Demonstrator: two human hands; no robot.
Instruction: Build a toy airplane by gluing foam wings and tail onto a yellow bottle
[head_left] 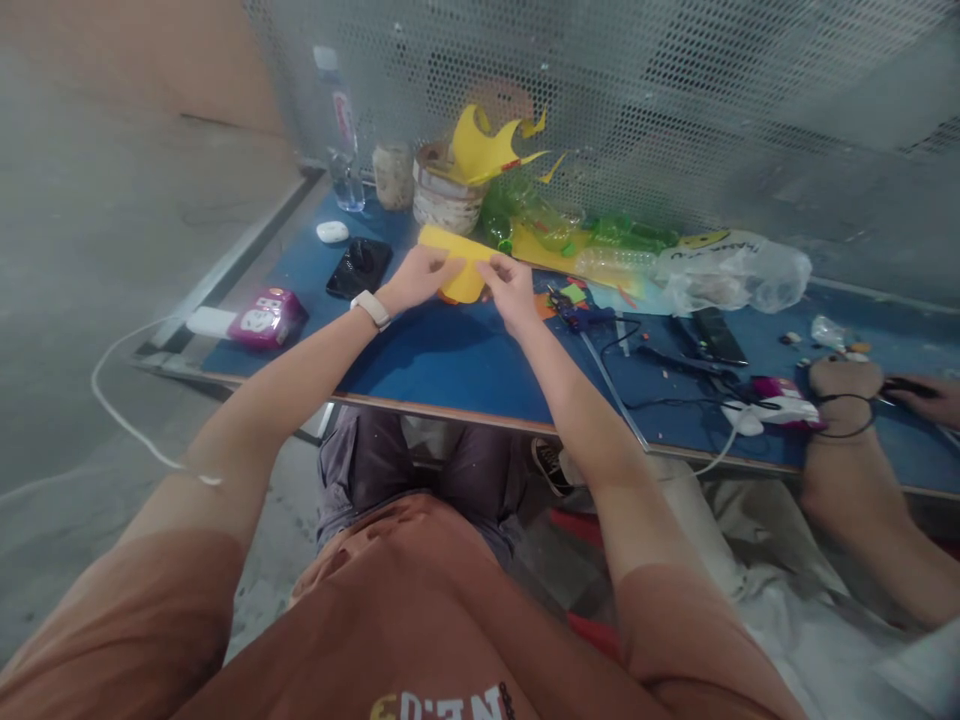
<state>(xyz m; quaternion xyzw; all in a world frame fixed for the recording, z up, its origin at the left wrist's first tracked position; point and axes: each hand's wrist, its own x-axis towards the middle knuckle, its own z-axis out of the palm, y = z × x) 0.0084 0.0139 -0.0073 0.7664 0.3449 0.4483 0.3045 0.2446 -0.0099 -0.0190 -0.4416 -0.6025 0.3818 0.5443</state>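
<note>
A yellow sheet [466, 282] is held over a blue counter [442, 360], between a person's two bare hands. The left hand [421, 274], a pale band [371, 309] on its wrist, has its grip closed on the sheet's left side; the right hand [513, 284] pinches the right side, its grip closed too. Behind the sheet stands a round pot [448, 200] with a jagged yellow cutout [484, 150] at its top. Farther left is a clear bottle [343, 140]; at far right, a co-worker's hand [847, 378].
</note>
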